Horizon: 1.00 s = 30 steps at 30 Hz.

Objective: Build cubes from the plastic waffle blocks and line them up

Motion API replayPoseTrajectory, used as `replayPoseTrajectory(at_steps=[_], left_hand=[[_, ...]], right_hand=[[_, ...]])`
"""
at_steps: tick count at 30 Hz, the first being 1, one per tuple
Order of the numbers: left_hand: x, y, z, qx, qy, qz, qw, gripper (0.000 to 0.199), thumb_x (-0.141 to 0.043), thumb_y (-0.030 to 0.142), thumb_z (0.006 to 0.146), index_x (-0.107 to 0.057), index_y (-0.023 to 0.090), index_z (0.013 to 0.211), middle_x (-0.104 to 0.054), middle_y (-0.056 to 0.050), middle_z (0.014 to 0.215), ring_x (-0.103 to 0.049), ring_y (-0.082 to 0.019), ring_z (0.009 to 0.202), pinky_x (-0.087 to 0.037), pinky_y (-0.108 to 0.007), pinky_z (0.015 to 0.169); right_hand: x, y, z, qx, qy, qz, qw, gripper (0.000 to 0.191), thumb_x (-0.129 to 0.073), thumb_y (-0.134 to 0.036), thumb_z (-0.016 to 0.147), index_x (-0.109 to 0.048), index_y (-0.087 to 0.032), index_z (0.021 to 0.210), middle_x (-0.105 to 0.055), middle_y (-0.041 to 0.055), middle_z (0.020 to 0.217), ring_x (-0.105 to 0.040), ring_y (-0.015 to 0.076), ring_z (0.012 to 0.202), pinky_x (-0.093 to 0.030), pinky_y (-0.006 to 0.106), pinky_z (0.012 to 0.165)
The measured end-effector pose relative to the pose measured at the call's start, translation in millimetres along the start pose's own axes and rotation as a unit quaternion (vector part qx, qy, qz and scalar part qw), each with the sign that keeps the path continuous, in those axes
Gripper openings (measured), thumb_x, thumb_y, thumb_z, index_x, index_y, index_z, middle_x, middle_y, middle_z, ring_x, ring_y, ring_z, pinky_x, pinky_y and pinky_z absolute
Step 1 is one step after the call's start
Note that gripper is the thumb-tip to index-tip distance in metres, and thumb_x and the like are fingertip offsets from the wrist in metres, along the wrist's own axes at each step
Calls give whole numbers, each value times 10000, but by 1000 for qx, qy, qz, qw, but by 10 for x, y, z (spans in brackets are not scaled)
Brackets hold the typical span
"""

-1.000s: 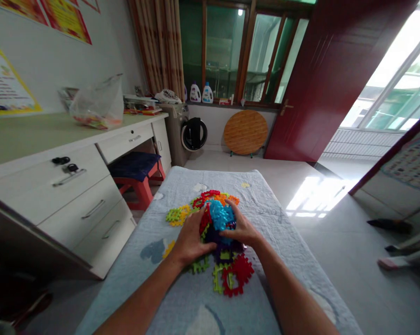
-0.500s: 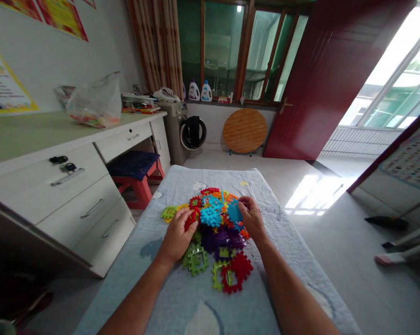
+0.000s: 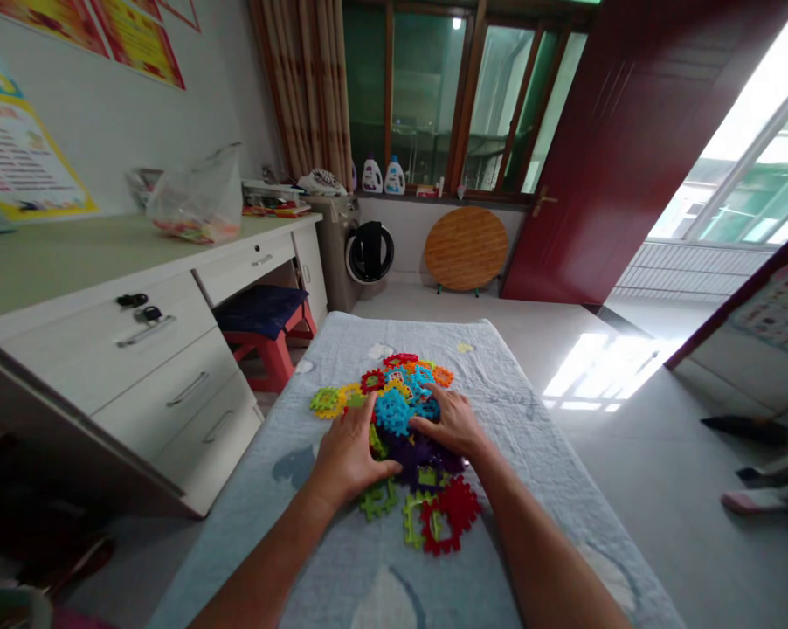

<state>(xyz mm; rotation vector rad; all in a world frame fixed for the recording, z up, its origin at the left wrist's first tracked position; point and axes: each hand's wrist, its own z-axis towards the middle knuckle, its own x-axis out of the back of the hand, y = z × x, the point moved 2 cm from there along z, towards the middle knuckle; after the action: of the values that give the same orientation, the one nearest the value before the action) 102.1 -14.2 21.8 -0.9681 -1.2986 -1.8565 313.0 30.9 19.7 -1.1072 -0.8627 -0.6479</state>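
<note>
A heap of flat, notched plastic building pieces lies on the cloth-covered table. My left hand is on the heap's left side, fingers stretched forward and thumb spread toward the purple pieces; nothing shows in its grasp. On the right, my right hand rests against the blue pieces, thumb and fingers apart, covering part of them. Nearer me lie a red piece and a green square frame. Yellow pieces and a red ring sit farther back.
A pale blue patterned cloth covers the table. To the left stand a white desk with drawers and a stool. Beyond are a washing machine, a round wooden tabletop and a dark red door.
My left hand has let go of a red piece and opened, moving nearer me. My right hand has moved left onto the blue pieces; the blue disc it held up no longer shows there.
</note>
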Motion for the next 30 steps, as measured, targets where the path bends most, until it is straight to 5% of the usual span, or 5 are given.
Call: replayPoseTrajectory(at_steps=[9,15,20,26,30], left_hand=[[-24,62,192,-67,-14,-138,988,990,-837,392,488,-394,213,1355,-544,-119,1275,-499,-299,1171,-376,-439,1005],[74,81,256,-41,42,-213,975,512,-671,279,721,-523,217,1207,-632,-59,1133,-586,-214,1045,-450,-362,930],[171,-94,239,-10,87,-207,975,210,-531,262,820,-595,202,1010,-643,-38,1021,-596,-186,983,-458,-349,919],[269,-238,31,-9,83,-156,984,258,-520,337,838,-608,213,1046,-469,-76,1223,-454,-224,1214,-360,-405,1059],[266,-369,-177,14,66,-94,993,698,-646,522,716,-447,232,1318,-185,-115,1462,-262,-329,1356,-303,-492,1085]], right_hand=[[-9,-129,-44,53,-61,159,984,1013,-755,-520,583,-279,-227,1427,-496,118,1316,-495,300,1170,-379,444,975],[104,-96,-33,27,6,257,966,661,-652,-303,664,-434,-231,1284,-563,54,1160,-554,224,999,-438,369,879],[119,93,-29,-50,76,286,954,479,-557,-328,711,-512,-224,1177,-610,19,950,-563,202,851,-469,340,765],[284,281,100,-56,64,120,989,334,-543,-503,776,-674,-218,889,-602,47,938,-547,227,929,-408,382,888],[423,255,451,-55,39,33,997,390,-483,-544,825,-695,-217,807,-622,68,946,-560,227,956,-398,379,899]])
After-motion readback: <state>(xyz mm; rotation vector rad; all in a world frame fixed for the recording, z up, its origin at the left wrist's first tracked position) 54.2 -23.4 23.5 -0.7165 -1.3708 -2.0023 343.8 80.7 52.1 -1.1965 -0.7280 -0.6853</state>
